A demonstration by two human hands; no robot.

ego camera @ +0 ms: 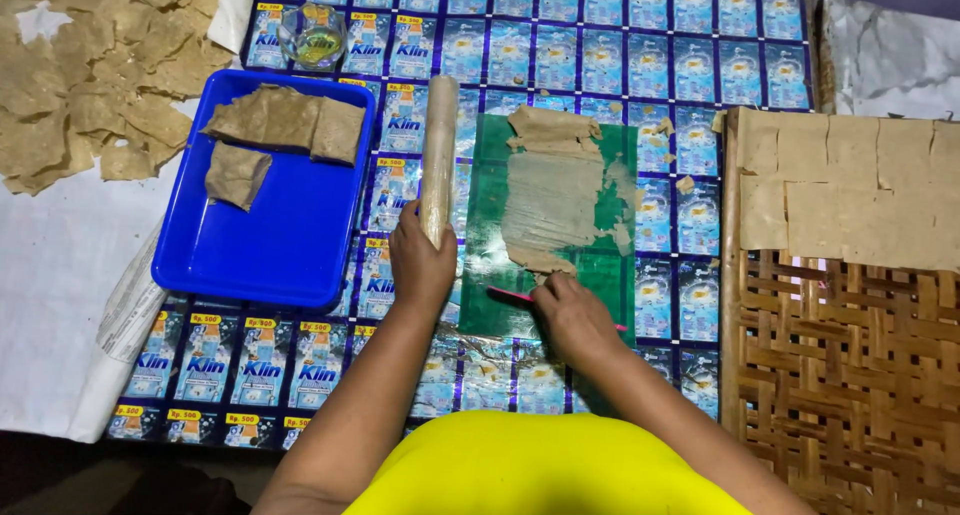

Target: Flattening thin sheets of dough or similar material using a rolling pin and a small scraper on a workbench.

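Lifting a thin dough sheet off the green mat with a pink tool pinched in the right hand, left hand clasping the rolling pin; finished squares cover part of the woven tray, more slabs wait in the blue tray.

This looks like a small home food workshop set up on the floor. A mat of joined blue sachet wrappers covers the work surface. At upper left, thin brown sheets lie spread out; at right, more lie on a woven bamboo tray. A blue plastic tray and rolling pin sit between.
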